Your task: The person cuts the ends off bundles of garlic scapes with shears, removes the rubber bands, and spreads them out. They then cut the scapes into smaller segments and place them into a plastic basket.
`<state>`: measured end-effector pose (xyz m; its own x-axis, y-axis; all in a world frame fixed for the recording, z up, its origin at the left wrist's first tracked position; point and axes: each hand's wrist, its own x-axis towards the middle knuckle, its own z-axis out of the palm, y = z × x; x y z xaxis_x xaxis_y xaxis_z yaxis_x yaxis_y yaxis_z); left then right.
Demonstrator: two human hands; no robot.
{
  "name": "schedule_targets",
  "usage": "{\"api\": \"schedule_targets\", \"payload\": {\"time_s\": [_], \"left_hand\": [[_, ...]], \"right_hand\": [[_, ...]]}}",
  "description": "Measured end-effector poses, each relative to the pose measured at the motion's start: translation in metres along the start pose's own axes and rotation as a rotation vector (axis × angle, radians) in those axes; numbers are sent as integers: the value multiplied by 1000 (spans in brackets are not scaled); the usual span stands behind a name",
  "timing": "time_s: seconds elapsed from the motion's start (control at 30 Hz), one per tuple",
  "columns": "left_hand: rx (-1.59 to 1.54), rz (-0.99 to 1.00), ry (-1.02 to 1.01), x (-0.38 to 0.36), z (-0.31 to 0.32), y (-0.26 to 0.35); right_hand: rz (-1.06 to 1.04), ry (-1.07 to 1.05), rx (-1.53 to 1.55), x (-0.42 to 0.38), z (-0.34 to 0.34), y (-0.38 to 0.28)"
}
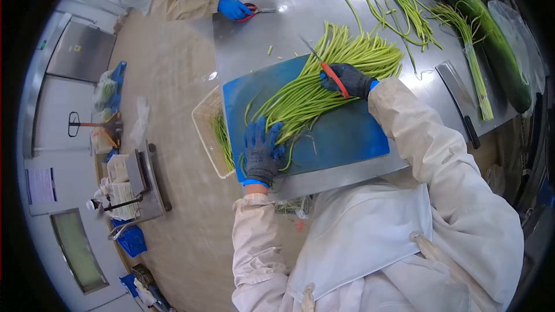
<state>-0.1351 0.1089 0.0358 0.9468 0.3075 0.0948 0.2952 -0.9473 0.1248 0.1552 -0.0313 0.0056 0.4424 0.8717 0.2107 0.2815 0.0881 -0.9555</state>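
A large spread of long green beans lies across a blue cutting board on the steel table. In a dark grey and blue glove, my left hand rests on the lower left ends of the beans, fingers spread. My right hand, in a dark glove, is closed around a knife with a red handle, its blade pointing up and left over the beans. Beyond the board's left edge, a cream basket holds more beans.
Across the steel table, another person's blue-gloved hand holds red scissors. At the right lie bean bunches, a large knife and a long green gourd. A cart stands on the floor at left.
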Motion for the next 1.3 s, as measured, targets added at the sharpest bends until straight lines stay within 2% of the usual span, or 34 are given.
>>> {"api": "schedule_targets", "payload": {"time_s": [0.03, 0.07, 0.13, 0.2, 0.23, 0.27, 0.3, 0.33, 0.4, 0.43, 0.5, 0.53, 0.57, 0.6, 0.63, 0.67, 0.7, 0.73, 0.8, 0.87, 0.93, 1.0, 1.07, 1.1, 1.2, 1.23, 1.3], "left_hand": [[14, -5, -38, 3, -2, -4], [17, 4, -42, 4, -8, -6], [-132, -53, -220, 1, -34, 2], [-160, -68, -239, -3, -65, 15], [-307, -51, -90, -4, -71, 18], [-454, -38, 62, -4, -76, 22], [-468, -11, 131, 5, -77, 32], [-469, -11, 130, 18, -69, 41], [-395, 82, 194, 41, -47, 62], [-396, 85, 191, 41, -28, 70], [25, 114, 45, 40, 6, 85], [30, 122, 49, 30, 9, 94], [-24, 124, 13, 12, 7, 105], [-82, 124, -35, 0, 5, 110], [-89, 124, -43, -4, 7, 113], [-260, 81, -13, -9, 8, 116], [-428, 37, 18, -14, 8, 118], [-428, 37, 23, -7, 6, 117], [-366, -4, 230, 16, -1, 111], [-315, -24, 229, 24, 4, 106], [-60, -30, 28, 22, 22, 99], [-78, -1, 39, 9, 29, 102], [-130, -43, 36, 0, 34, 109], [-113, -52, 41, -2, 36, 110], [-143, -67, 58, 0, 34, 112], [-144, -67, 60, 2, 35, 110], [-266, -107, 125, 5, 37, 104]], "right_hand": [[-24, -104, -340, -2, -12, -5], [-21, -94, -337, -10, -22, -27], [358, -222, -136, -41, -31, -67], [500, -181, 205, -85, -40, -51], [507, -173, 208, -101, -36, -56], [569, -173, 398, -118, -32, -63], [626, -175, 588, -129, -28, -68], [627, -174, 588, -132, -19, -62], [390, -261, 686, -129, 10, -45], [588, -285, 1009, -124, 18, -54], [587, -292, 963, -144, 23, -37], [578, -301, 913, -154, 22, -29], [797, -307, 1076, -164, 15, -34], [905, -249, 1160, -181, 10, -35], [960, -243, 1123, -196, 4, -38], [1020, -238, 1086, -209, -1, -41], [1033, -236, 1090, -218, -1, -38], [1008, -246, 1074, -221, -3, -30], [980, -258, 1058, -210, -7, -37], [868, -474, 963, -187, -12, -58], [853, -396, 1009, -179, 1, -57], [825, -308, 1064, -174, 8, -53], [907, -260, 1034, -172, 15, -49], [897, -346, 1070, -173, 15, -44], [892, -390, 1051, -178, 25, -42], [984, -351, 1078, -177, 27, -44], [967, -357, 1032, -175, 30, -47]]}}
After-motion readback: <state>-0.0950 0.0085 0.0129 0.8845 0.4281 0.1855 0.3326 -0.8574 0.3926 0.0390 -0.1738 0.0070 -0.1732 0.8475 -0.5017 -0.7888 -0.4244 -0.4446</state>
